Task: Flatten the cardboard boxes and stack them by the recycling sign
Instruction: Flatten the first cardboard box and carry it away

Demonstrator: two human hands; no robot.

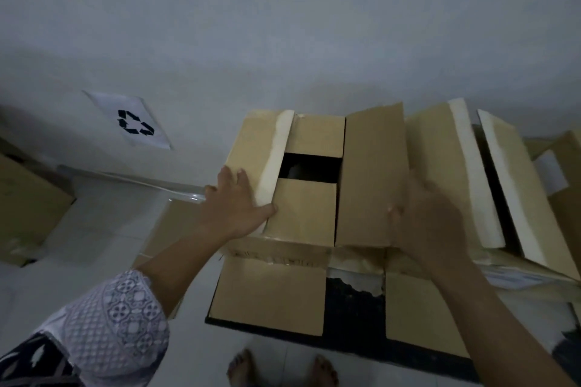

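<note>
A brown cardboard box point(309, 217) stands in front of me with its top flaps partly folded and a dark gap in the middle. My left hand point(235, 204) lies flat on its left flap, which has a pale tape strip. My right hand point(430, 226) grips the near edge of the right flap point(371, 176). A second open box point(449, 173) with taped flaps stands to its right. The recycling sign point(130, 121), a white sheet with a black arrow symbol, is on the wall at the left.
Another brown box point(28, 207) sits on the floor at far left below the sign. Flat cardboard point(270, 292) lies under the box near my bare feet point(283, 367). More cardboard point(562, 198) shows at the right edge. White tiled floor point(103, 220) lies between.
</note>
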